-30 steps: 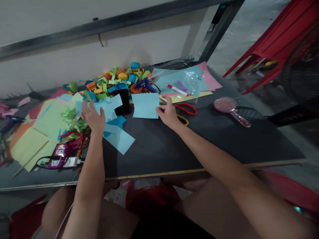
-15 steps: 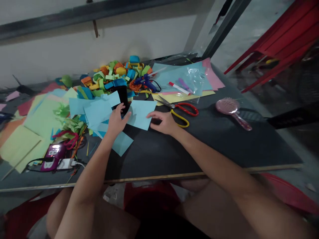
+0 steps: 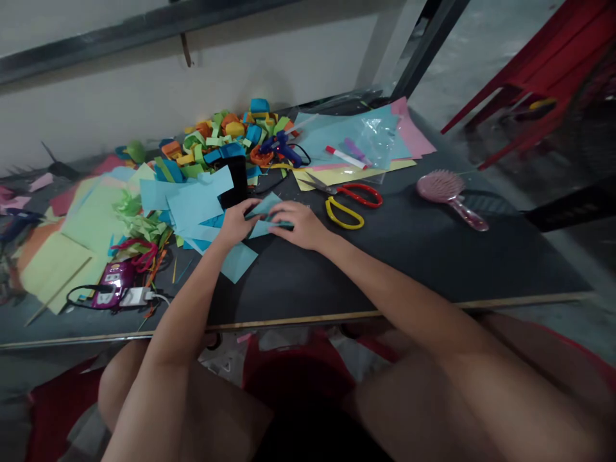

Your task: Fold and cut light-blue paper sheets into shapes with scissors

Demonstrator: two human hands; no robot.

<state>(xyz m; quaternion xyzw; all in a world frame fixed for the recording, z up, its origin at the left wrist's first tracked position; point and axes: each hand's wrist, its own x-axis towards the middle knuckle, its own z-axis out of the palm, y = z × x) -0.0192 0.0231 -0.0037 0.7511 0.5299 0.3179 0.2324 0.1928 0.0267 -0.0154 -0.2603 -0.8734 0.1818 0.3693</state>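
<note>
A light blue paper piece (image 3: 267,204) is bent between my two hands, above the dark table. My left hand (image 3: 237,221) grips its left side, the fingers curled at its edge. From the right, my right hand (image 3: 299,223) holds the same piece, with fingers over the bent part. Other light blue sheets (image 3: 192,208) lie overlapping to the left of my left hand, and one square (image 3: 239,262) rests below it. A black object (image 3: 235,181) stands just behind my left hand. Scissors (image 3: 344,192) with red and yellow handles lie right of my right hand.
Colourful folded paper pieces (image 3: 224,138) are heaped at the back, beside a blue glue gun (image 3: 283,151). A marker (image 3: 346,157) lies on sheets at the back right. A pink hairbrush (image 3: 443,189) is farther right. A purple device (image 3: 115,282) sits front left.
The light blue piece was flat between my hands and is now bent. My right hand has moved left and closer to my left hand. The view has shifted slightly.
</note>
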